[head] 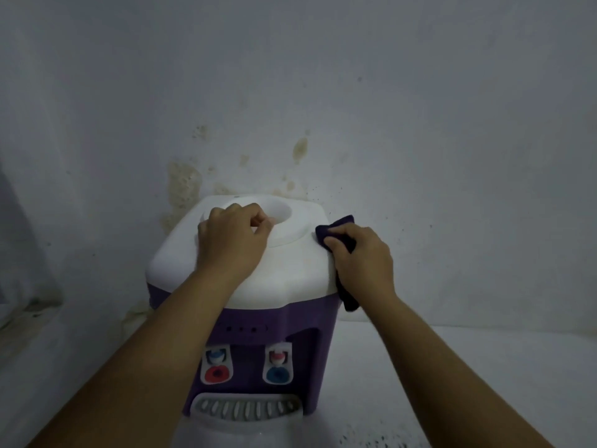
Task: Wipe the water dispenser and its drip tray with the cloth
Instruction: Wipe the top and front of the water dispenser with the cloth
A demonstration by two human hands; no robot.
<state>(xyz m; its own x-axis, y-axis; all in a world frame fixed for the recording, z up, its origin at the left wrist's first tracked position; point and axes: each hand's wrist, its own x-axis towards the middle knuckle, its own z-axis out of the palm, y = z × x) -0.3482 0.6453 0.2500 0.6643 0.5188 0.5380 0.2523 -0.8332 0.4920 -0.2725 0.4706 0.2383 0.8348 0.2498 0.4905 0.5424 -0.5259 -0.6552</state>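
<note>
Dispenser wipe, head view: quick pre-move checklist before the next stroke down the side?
1. Cloth gripped by right hand: ok.
2. Cloth touching the right edge of the white top: ok.
3. Left hand steadying the dispenser at the bottle well: ok.
4. Path down the purple side unobstructed: cannot tell, side mostly hidden.
5. Drip tray wiped: cannot tell.
6. Taps away from both hands: ok.

Left hand [233, 237] curled on water dispenser [245, 279] top, right hand [361, 258] pressing dark cloth [336, 228] against its side
</note>
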